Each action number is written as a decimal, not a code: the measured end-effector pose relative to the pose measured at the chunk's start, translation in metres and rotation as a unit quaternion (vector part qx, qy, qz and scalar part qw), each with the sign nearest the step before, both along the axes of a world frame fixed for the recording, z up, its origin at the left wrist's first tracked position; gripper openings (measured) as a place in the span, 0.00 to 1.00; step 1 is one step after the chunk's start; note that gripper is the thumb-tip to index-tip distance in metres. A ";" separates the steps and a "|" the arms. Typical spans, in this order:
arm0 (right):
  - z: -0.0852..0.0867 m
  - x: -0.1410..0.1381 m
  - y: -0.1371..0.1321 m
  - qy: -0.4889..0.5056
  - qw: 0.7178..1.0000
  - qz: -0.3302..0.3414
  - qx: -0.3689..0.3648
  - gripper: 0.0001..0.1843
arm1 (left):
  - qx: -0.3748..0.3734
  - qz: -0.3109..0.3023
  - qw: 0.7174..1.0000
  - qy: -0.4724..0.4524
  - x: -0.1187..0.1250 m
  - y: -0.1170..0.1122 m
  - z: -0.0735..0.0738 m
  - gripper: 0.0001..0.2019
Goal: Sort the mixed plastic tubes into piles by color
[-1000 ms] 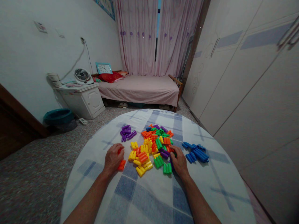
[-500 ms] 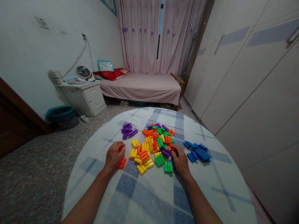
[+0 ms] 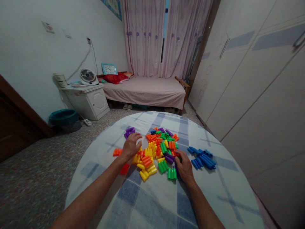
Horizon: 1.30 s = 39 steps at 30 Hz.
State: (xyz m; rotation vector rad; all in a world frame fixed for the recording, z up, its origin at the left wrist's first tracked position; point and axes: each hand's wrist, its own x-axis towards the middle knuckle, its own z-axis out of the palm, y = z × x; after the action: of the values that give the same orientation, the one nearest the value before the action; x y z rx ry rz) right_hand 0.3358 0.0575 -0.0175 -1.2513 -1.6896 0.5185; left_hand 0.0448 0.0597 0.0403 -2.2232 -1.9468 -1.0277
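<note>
My left hand [image 3: 131, 147] reaches over the left side of the mixed pile, thumb and fingers apart, nothing visible in it. Behind it is a small heap of purple plastic building blocks [image 3: 130, 130], partly hidden. Orange blocks [image 3: 117, 152] lie beside its wrist, and another orange block [image 3: 124, 169] lies nearer me. My right hand [image 3: 184, 167] rests at the pile's right edge with fingers curved and apart. Near its fingertips are a purple block [image 3: 169, 158] and a green block [image 3: 172, 173]; a purple piece is partly hidden under the hand. Yellow blocks [image 3: 144, 175] lie between the hands.
Blue blocks [image 3: 203, 159] form a heap right of my right hand. Everything lies on a round table with a checked tablecloth [image 3: 152, 203]. Beyond stand a bed [image 3: 147, 90], a white cabinet [image 3: 96, 103] with a fan [image 3: 88, 76], and a wardrobe [image 3: 257, 95] at right.
My left hand has let go of an orange block on the left and moved forward and right over the pile. My right hand has stayed nearly still.
</note>
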 end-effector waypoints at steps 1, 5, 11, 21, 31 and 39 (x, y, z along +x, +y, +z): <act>0.000 0.000 0.000 -0.001 1.000 0.000 -0.002 0.15 | -0.027 -0.012 0.999 0.015 0.006 0.011 0.001 0.15; 0.002 0.000 -0.001 -0.007 1.000 -0.001 -0.009 0.16 | -0.130 -0.048 0.988 0.065 0.025 0.046 -0.003 0.21; 0.004 0.001 -0.001 -0.018 1.000 0.003 -0.011 0.16 | -0.178 -0.087 0.978 0.066 0.031 0.067 -0.009 0.19; 0.001 0.001 0.000 -0.013 1.000 -0.002 -0.005 0.16 | -0.189 -0.042 0.980 0.039 0.023 0.052 -0.006 0.18; 0.002 0.001 0.000 -0.010 1.000 -0.001 0.000 0.16 | -0.124 -0.033 0.981 -0.143 -0.009 0.013 -0.004 0.14; -0.001 0.001 0.002 -0.005 1.000 -0.003 0.003 0.16 | -0.192 -0.044 0.897 -0.394 -0.026 -0.048 0.007 0.16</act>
State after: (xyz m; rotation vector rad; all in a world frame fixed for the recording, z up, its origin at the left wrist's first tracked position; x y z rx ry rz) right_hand 0.3371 0.0593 -0.0186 -1.2561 -1.6933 0.5042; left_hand 0.0192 0.0119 0.0476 -2.3008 -2.5406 -1.9524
